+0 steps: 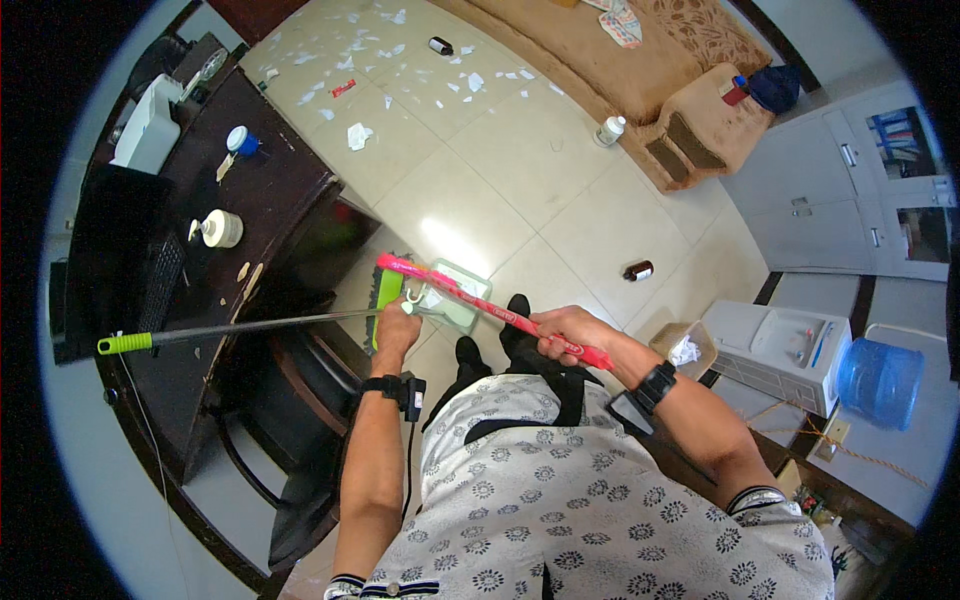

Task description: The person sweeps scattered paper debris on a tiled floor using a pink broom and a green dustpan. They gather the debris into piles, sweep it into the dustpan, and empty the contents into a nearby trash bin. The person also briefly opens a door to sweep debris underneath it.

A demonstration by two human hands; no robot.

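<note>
Pink pole [497, 313] right, green broom [389, 288] left: two hands [568, 333] [397, 326] grip one apiece.

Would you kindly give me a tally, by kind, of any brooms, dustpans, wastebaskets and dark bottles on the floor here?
Broom: 1
Dustpan: 1
Wastebasket: 1
Dark bottles: 2
Total: 5

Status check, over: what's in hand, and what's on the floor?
Left hand holding broom; right hand gripping pink pole. Dustpan below. Brown bottle, paper scraps on floor.
</note>
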